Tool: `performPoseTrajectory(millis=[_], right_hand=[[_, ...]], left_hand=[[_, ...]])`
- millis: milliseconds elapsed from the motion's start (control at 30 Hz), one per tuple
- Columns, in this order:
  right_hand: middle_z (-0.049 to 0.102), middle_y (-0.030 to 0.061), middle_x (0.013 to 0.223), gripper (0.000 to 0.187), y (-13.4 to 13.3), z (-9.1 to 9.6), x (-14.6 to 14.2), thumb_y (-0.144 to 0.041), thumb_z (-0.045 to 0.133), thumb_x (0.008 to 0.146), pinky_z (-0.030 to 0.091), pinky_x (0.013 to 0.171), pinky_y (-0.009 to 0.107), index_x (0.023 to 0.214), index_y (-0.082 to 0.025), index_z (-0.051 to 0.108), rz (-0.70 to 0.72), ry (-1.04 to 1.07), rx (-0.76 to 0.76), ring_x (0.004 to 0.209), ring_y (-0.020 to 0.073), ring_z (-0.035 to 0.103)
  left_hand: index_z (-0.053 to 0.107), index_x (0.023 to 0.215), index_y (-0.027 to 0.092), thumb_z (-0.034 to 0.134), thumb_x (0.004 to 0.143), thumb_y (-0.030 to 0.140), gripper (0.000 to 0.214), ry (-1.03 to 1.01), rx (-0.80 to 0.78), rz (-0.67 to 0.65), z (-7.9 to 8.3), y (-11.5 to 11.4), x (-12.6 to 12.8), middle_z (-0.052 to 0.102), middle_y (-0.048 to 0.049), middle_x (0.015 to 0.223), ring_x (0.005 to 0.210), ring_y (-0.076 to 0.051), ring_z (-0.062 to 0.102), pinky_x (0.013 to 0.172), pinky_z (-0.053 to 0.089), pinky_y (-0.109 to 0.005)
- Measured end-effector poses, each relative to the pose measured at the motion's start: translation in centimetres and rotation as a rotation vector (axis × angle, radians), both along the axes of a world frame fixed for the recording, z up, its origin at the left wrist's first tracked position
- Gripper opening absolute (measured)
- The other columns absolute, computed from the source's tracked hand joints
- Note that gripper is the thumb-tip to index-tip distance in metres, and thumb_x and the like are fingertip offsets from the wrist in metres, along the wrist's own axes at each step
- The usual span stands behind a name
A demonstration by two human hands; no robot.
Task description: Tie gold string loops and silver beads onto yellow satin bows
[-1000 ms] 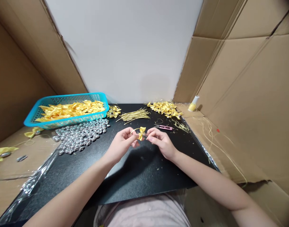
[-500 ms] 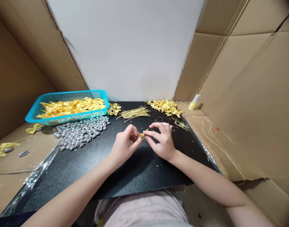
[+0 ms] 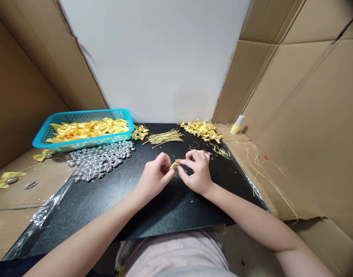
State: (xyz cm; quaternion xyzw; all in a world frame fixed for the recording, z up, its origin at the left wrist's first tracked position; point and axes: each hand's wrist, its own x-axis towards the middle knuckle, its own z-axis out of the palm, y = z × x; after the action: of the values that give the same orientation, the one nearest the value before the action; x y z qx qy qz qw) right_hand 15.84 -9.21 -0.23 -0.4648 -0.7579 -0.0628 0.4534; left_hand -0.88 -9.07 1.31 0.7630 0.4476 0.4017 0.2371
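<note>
Over the middle of the black tabletop, my left hand (image 3: 156, 173) pinches a small yellow ribbon bow (image 3: 175, 164) between thumb and index finger. My right hand (image 3: 198, 171) grips the bow's other side with its thumb and fingertips. Both hands are closed on this one piece, and the fingers partly cover it. A small pinkish thing shows at the back of my right fingers; I cannot make out what it is. Just beyond the hands lies a bundle of gold twist ties (image 3: 164, 137). Silver beads (image 3: 101, 159) are spread to the left of my left hand.
A blue basket (image 3: 78, 147) of yellow bows stands at back left. Finished-looking bows (image 3: 202, 130) are heaped at back right, near loose yellow trimmings (image 3: 221, 151). A white cone (image 3: 237, 125) with yellow thread stands on the right-hand cardboard. Cardboard walls (image 3: 303, 115) flank the table.
My hands stay almost in place. The bow has turned between my fingertips, and the right fingers have drawn in closer on it.
</note>
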Motion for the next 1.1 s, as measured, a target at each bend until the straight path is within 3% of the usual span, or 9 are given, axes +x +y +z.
performPoseTrajectory(millis=[200,367,667,833,933,1100], right_hand=[[0.055,0.0016,0.081,0.009,0.7,-0.3,-0.1,-0.021,0.067,0.077,0.038,0.081,0.036,0.083,-0.023,0.073,0.132,0.201,-0.302,0.086,0.0188,0.052],[0.05,-0.0003,0.081,0.003,1.5,-0.9,0.1,-0.02,0.07,0.073,0.041,0.083,0.033,0.076,-0.022,0.071,0.311,0.444,-0.483,0.084,0.0164,0.052],[0.051,-0.001,0.079,0.007,1.8,-0.9,0.0,-0.028,0.07,0.073,0.038,0.072,0.029,0.071,-0.021,0.07,0.384,0.682,-0.587,0.075,0.0133,0.05],[0.054,0.0,0.08,0.016,2.2,-0.7,0.4,-0.037,0.07,0.073,0.04,0.065,0.026,0.072,-0.021,0.067,0.379,0.769,-0.519,0.074,0.0131,0.05],[0.058,0.0005,0.081,0.019,2.0,-0.3,0.4,-0.039,0.072,0.072,0.045,0.067,0.026,0.071,-0.021,0.065,0.473,0.816,-0.478,0.076,0.0139,0.055],[0.067,0.0011,0.08,0.023,1.3,0.2,0.0,-0.043,0.074,0.07,0.055,0.066,0.03,0.075,-0.022,0.065,0.568,0.926,-0.61,0.064,0.0137,0.062]], left_hand=[[0.041,0.074,0.021,0.052,0.08,0.021,0.013,0.127,0.164,-0.022,-0.3,0.2,0.0,0.049,0.0064,0.063,0.054,-0.008,0.046,0.054,0.037,-0.019],[0.042,0.077,0.021,0.052,0.081,0.019,0.011,0.1,0.134,-0.028,-0.5,0.4,-0.2,0.051,0.0055,0.066,0.056,-0.009,0.049,0.056,0.039,-0.019],[0.043,0.078,0.021,0.051,0.08,0.018,0.009,0.103,0.088,-0.042,0.2,0.5,-0.3,0.05,0.0057,0.064,0.056,-0.01,0.049,0.057,0.039,-0.021],[0.044,0.081,0.02,0.051,0.08,0.021,0.007,0.019,-0.075,-0.085,0.1,0.8,-0.6,0.051,0.0062,0.062,0.055,-0.009,0.047,0.055,0.038,-0.02],[0.049,0.083,0.019,0.054,0.081,0.025,0.008,-0.078,-0.219,-0.109,-0.1,1.2,-0.6,0.053,0.0047,0.064,0.057,-0.01,0.047,0.055,0.038,-0.021],[0.06,0.082,0.014,0.06,0.078,0.036,0.022,-0.317,-0.515,-0.163,0.1,1.4,-0.2,0.059,0.0007,0.065,0.056,-0.01,0.051,0.058,0.042,-0.024]])
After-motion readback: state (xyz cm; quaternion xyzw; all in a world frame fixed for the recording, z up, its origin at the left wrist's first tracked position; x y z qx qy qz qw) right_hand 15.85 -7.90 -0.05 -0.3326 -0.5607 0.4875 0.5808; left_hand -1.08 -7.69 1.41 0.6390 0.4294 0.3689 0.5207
